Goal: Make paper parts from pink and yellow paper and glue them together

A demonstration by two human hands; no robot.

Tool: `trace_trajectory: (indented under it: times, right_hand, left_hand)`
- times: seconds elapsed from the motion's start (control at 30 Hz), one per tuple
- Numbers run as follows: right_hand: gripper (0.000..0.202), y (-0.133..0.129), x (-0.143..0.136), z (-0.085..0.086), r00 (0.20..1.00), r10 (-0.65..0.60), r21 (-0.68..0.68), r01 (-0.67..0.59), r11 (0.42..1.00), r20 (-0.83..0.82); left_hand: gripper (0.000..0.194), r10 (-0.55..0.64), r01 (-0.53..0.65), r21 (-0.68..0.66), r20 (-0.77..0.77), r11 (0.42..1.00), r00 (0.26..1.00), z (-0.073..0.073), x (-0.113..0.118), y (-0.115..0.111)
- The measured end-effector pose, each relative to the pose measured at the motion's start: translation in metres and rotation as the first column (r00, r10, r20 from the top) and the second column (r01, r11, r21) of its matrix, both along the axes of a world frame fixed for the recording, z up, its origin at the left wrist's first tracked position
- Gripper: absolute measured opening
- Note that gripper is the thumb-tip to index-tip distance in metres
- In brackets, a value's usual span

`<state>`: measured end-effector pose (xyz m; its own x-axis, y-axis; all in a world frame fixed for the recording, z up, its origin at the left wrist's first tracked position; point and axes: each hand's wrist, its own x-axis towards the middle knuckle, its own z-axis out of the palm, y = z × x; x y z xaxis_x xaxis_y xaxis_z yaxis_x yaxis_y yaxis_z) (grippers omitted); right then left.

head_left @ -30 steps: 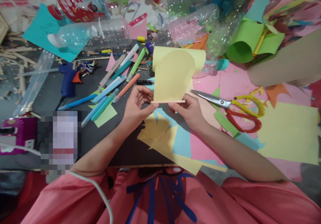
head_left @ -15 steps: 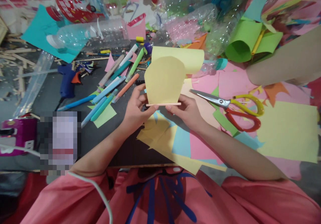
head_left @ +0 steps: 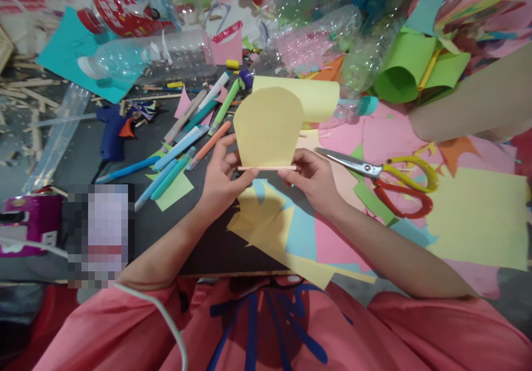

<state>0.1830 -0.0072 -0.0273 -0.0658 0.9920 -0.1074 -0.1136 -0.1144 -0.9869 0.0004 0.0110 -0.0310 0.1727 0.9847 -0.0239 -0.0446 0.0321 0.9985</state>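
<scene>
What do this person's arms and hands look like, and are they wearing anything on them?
Both hands, left and right, are bare: no gloves, rings or watch show. The forearms are uncovered too. Loose pink sleeves start near the elbows, part of a pink garment with dark blue markings on the front.

The paper cutout [head_left: 268, 127] stands on a wooden stick [head_left: 266, 168], held up above the table [head_left: 199, 243] between the left hand [head_left: 222, 180] and the right hand [head_left: 313, 180], one at each end of the stick. Right of the right hand lie the scissors [head_left: 386, 180] on loose paper sheets [head_left: 477, 216]. Left of the left hand lies a row of markers [head_left: 187, 144], and further left the glue gun [head_left: 110, 133]. Behind them all lie plastic bottles [head_left: 158, 55], with paper rolls [head_left: 415, 63] at the back right.
</scene>
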Motion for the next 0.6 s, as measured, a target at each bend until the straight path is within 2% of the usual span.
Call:
trace_trajectory:
  times: [0.2, 0.4, 0.47, 0.6]
  right_hand:
    - [0.045, 0.0008, -0.0007, 0.0003, 0.999, -0.046, 0.009, 0.047, 0.999, -0.012]
    - [0.038, 0.0015, 0.0025, 0.0040, 0.994, -0.058, 0.035, 0.061, 0.998, -0.088]
    - [0.035, 0.0014, 0.0044, 0.0036, 0.990, -0.106, 0.071, 0.113, 0.991, -0.095]
    - [0.043, -0.0002, 0.0080, 0.0001, 0.979, -0.203, 0.238, 0.202, 0.950, -0.022]
  left_hand:
    - [0.065, -0.023, 0.029, 0.093, -0.055, 0.995, 0.998, -0.0100, -0.0042, 0.0019]
    - [0.062, -0.006, 0.007, 0.024, -0.028, 1.000, 1.000, -0.0071, -0.0055, 0.0036]
    - [0.061, 0.006, -0.006, -0.018, -0.001, 1.000, 1.000, -0.0058, -0.0057, 0.0046]
    - [0.061, 0.018, -0.016, -0.068, 0.026, 0.998, 1.000, -0.0044, -0.0057, 0.0054]
